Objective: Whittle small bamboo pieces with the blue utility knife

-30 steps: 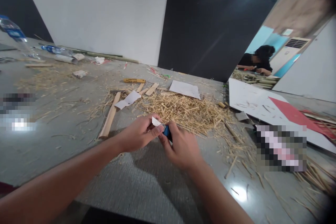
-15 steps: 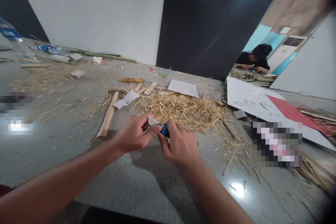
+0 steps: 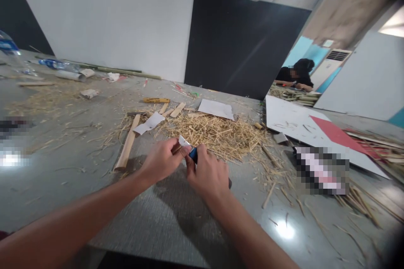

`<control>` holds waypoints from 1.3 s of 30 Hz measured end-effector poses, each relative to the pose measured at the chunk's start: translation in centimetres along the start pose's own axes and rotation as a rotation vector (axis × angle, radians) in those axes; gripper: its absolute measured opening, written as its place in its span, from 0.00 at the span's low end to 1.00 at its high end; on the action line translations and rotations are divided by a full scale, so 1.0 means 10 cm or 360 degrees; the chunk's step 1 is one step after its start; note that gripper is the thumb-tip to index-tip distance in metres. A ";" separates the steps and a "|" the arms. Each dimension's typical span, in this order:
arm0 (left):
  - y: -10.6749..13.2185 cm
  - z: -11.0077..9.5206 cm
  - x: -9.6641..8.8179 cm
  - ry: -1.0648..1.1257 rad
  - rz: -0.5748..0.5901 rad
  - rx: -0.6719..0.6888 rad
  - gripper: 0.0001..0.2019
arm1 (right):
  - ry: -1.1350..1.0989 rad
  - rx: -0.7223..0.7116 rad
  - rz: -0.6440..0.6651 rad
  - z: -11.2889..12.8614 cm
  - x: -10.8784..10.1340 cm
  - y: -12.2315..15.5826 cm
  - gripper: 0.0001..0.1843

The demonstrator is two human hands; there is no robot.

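My left hand (image 3: 161, 160) pinches a small white piece of paper (image 3: 183, 141) between thumb and fingers. Wrapped in my right hand (image 3: 208, 172) is a tool with a blue-and-black handle (image 3: 193, 155); its dark rear end pokes out beside the palm. The tool's front end meets the paper at my left fingertips, and its tip is hidden there. Both hands are close together above the grey table (image 3: 139, 214). Just beyond them lies a heap of straw-like shavings (image 3: 217, 134). A flat wooden strip (image 3: 128, 145) lies left of my left hand.
Behind the heap are paper sheets (image 3: 216, 108), wood pieces and a yellow tube (image 3: 156, 100). Plastic bottles (image 3: 59, 65) are at the far left. On the right lies a white board (image 3: 290, 113) with a red patch (image 3: 334, 134). A person (image 3: 296, 75) sits in the background.
The camera view has shifted slightly, so the scene sits a little further left. The white paper has tilted a bit between my left fingers. Both grips are kept.
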State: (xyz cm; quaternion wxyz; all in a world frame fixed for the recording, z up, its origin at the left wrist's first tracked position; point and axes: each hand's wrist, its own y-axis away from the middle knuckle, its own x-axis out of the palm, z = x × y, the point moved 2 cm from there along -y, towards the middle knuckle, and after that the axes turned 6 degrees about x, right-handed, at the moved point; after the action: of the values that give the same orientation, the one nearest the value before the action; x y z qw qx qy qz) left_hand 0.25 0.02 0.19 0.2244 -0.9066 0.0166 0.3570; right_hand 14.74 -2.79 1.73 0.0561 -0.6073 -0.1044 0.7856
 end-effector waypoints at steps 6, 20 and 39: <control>-0.09 0.17 -0.06 -0.0139 -0.0109 0.0013 0.25 | 0.0068 0.0372 -0.0201 -0.40 -0.16 -0.21 0.21; -0.09 0.00 -0.16 0.0211 0.0402 0.0301 0.12 | -0.0164 -0.0332 -0.0114 -0.35 0.01 -0.13 0.20; 0.01 -0.04 -0.14 0.0399 0.0565 0.0230 0.15 | -0.0155 -0.0668 0.0018 -0.29 0.01 -0.07 0.18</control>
State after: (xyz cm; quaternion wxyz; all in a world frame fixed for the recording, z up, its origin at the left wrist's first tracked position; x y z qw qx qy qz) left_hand -0.59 -0.40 1.33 0.2184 -0.9083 0.2291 0.2735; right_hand 17.49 -1.83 1.08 -0.0812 -0.5675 -0.2648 0.7754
